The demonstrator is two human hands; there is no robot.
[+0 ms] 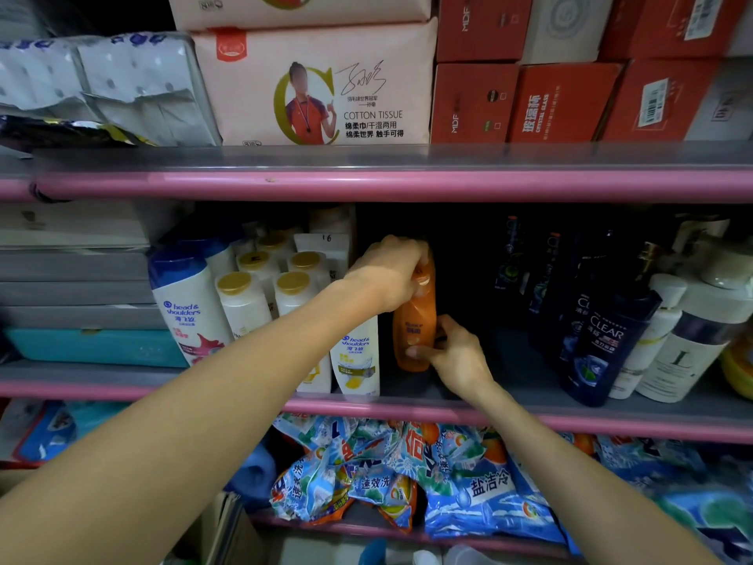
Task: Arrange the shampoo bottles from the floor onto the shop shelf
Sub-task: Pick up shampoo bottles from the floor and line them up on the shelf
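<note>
An orange shampoo bottle (415,332) stands upright on the middle shelf (448,413), in a dark gap between white Head & Shoulders bottles (356,358) and dark Clear bottles (603,344). My left hand (387,275) grips the orange bottle's top from above. My right hand (456,356) pinches its lower part, thumb on the front and fingers behind. The bottle's cap is mostly hidden under my left hand.
White bottles with gold caps (260,287) fill the shelf's left side. White pump bottles (688,336) stand at the right. Tissue packs (318,87) and red boxes (562,99) sit on the shelf above. Detergent bags (407,475) lie on the shelf below.
</note>
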